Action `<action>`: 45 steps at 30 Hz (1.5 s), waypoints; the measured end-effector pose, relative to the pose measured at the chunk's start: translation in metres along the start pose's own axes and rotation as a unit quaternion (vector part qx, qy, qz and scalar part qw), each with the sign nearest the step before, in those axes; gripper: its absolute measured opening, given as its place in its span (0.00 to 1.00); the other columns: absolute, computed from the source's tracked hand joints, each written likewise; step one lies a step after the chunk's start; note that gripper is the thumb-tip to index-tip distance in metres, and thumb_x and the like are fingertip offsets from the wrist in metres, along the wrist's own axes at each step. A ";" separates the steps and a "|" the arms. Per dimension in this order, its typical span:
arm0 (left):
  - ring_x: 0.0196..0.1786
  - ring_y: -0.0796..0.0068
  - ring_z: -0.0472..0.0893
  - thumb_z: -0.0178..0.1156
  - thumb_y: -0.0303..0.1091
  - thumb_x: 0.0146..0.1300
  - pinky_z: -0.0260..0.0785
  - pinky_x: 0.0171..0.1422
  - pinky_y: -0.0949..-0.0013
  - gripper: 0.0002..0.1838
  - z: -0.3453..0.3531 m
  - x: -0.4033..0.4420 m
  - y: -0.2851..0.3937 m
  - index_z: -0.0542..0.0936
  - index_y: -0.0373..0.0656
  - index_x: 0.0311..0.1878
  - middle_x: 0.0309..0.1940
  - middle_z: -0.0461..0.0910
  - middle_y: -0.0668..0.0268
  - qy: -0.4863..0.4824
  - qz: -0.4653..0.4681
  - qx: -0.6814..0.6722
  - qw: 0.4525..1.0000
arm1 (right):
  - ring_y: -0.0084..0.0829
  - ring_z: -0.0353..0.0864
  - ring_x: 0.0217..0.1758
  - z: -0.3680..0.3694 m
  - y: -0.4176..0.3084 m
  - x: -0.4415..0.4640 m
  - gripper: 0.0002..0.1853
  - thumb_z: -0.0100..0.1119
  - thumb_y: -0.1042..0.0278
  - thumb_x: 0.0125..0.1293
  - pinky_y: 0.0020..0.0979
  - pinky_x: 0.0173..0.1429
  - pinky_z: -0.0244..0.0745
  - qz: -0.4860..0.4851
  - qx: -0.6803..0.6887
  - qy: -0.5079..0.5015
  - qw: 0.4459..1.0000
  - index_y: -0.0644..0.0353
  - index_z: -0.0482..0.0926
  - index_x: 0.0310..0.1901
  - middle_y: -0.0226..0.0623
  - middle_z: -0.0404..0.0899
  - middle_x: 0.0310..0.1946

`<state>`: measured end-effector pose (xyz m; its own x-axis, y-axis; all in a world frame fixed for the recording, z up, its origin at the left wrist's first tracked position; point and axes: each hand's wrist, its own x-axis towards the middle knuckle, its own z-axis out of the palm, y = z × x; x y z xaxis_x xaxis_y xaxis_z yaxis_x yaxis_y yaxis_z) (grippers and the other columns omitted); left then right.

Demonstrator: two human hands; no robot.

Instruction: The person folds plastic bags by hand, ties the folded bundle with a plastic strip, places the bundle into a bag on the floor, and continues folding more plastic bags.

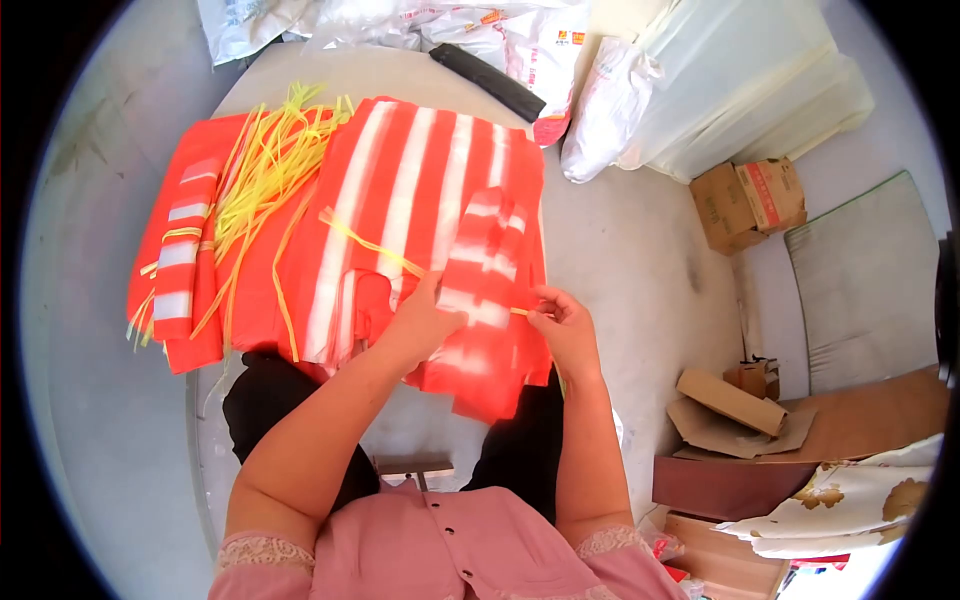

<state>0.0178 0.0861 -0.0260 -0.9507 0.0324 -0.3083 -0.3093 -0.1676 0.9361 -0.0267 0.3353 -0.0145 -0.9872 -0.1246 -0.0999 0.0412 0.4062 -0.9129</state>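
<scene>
A folded bundle of red bags with white stripes (480,262), partly blurred, lies across a larger stack of red-and-white striped bags (400,190). At the bundle's left edge is my left hand (428,318), fingers bent against it, near a yellow strip (372,243). My right hand (564,322), on the right side, pinches a short yellow end that sticks out from under the bundle. Farther left, many loose yellow strips (265,185) lie on red bags, beside a rolled striped bundle (178,262) tied with yellow.
White plastic sacks (545,60) and a black roll (488,82) lie beyond the stack. Cardboard boxes (748,203) stand at the right, with a grey padded panel (860,285) by the wall. Opened cardboard (738,415) is at lower right.
</scene>
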 end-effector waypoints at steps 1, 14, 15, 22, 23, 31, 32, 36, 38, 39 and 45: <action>0.71 0.60 0.76 0.67 0.23 0.66 0.74 0.72 0.61 0.41 -0.001 0.002 -0.004 0.60 0.32 0.80 0.73 0.72 0.49 0.006 0.015 0.020 1.000 | 0.23 0.80 0.46 -0.005 0.005 0.000 0.19 0.65 0.79 0.70 0.27 0.54 0.79 -0.019 -0.016 0.003 1.000 0.64 0.83 0.63 0.31 0.83 0.52; 0.71 0.61 0.77 0.70 0.28 0.65 0.72 0.73 0.62 0.43 -0.003 -0.008 0.005 0.62 0.31 0.81 0.72 0.75 0.49 -0.021 0.025 0.052 0.998 | 0.60 0.83 0.51 -0.056 -0.025 0.004 0.21 0.51 0.52 0.77 0.53 0.55 0.77 0.024 -0.440 -0.002 0.898 0.63 0.86 0.43 0.56 0.86 0.44; 0.72 0.59 0.77 0.70 0.29 0.65 0.71 0.74 0.61 0.44 -0.003 -0.010 0.010 0.61 0.32 0.81 0.72 0.75 0.48 -0.024 0.023 0.067 0.997 | 0.50 0.83 0.47 -0.062 -0.016 0.015 0.20 0.54 0.54 0.77 0.49 0.52 0.77 0.027 -0.397 -0.024 0.917 0.64 0.85 0.41 0.50 0.87 0.41; 0.75 0.48 0.75 0.69 0.33 0.65 0.68 0.77 0.56 0.49 0.004 -0.010 0.014 0.54 0.36 0.85 0.75 0.71 0.42 -0.022 0.003 0.145 0.989 | 0.30 0.81 0.59 -0.045 -0.022 0.034 0.22 0.49 0.54 0.87 0.35 0.71 0.72 -0.004 0.110 -0.136 0.985 0.66 0.87 0.52 0.42 0.86 0.60; 0.75 0.48 0.75 0.69 0.34 0.66 0.68 0.76 0.56 0.49 0.007 -0.010 0.014 0.53 0.38 0.85 0.75 0.71 0.41 -0.024 0.005 0.138 0.990 | 0.30 0.81 0.61 -0.042 -0.019 0.035 0.22 0.50 0.54 0.86 0.35 0.71 0.72 -0.005 0.115 -0.149 0.982 0.65 0.87 0.55 0.40 0.86 0.59; 0.74 0.48 0.76 0.68 0.33 0.67 0.70 0.74 0.55 0.50 0.012 -0.016 0.009 0.52 0.44 0.87 0.75 0.70 0.41 -0.028 0.038 0.194 0.980 | 0.36 0.81 0.65 0.017 -0.035 0.039 0.18 0.51 0.61 0.83 0.38 0.71 0.73 -0.123 0.025 -0.229 0.965 0.63 0.86 0.59 0.39 0.85 0.59; 0.75 0.49 0.76 0.68 0.33 0.67 0.70 0.74 0.55 0.50 0.012 -0.016 0.007 0.51 0.44 0.87 0.75 0.70 0.41 -0.025 0.045 0.196 0.979 | 0.38 0.81 0.64 0.023 -0.037 0.038 0.18 0.52 0.63 0.82 0.38 0.70 0.74 -0.139 -0.007 -0.210 0.968 0.63 0.86 0.59 0.41 0.85 0.57; 0.73 0.44 0.76 0.68 0.32 0.67 0.72 0.73 0.53 0.45 0.011 -0.024 0.002 0.57 0.41 0.84 0.73 0.73 0.41 -0.004 0.118 0.293 0.949 | 0.43 0.83 0.59 0.033 -0.045 0.032 0.15 0.56 0.67 0.79 0.39 0.67 0.76 -0.153 -0.073 -0.161 0.972 0.65 0.86 0.57 0.45 0.86 0.53; 0.72 0.41 0.76 0.67 0.31 0.68 0.72 0.73 0.50 0.38 0.006 -0.037 0.026 0.65 0.39 0.80 0.69 0.76 0.44 -0.012 0.140 0.379 0.915 | 0.41 0.84 0.57 0.034 -0.043 0.034 0.14 0.57 0.68 0.78 0.38 0.65 0.77 -0.155 -0.079 -0.153 0.973 0.64 0.87 0.56 0.43 0.86 0.51; 0.69 0.42 0.77 0.67 0.29 0.67 0.73 0.71 0.50 0.34 0.003 -0.038 0.033 0.70 0.38 0.76 0.67 0.78 0.46 0.009 0.136 0.421 0.897 | 0.38 0.84 0.56 0.034 -0.039 0.035 0.14 0.57 0.68 0.78 0.36 0.63 0.78 -0.164 -0.087 -0.151 0.971 0.62 0.87 0.56 0.40 0.86 0.49; 0.55 0.53 0.83 0.67 0.27 0.63 0.77 0.58 0.55 0.16 -0.033 -0.013 0.037 0.85 0.41 0.55 0.52 0.83 0.57 0.159 0.296 0.637 0.694 | 0.39 0.84 0.54 0.034 -0.039 0.035 0.13 0.59 0.68 0.77 0.37 0.61 0.78 -0.181 -0.108 -0.162 0.964 0.63 0.87 0.56 0.41 0.86 0.48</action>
<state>0.0198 0.0471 0.0073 -0.9291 0.0768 0.3617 0.1731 0.9547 0.2421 -0.0578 0.2846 0.0046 -0.8289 -0.5563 0.0590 -0.3650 0.4578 -0.8107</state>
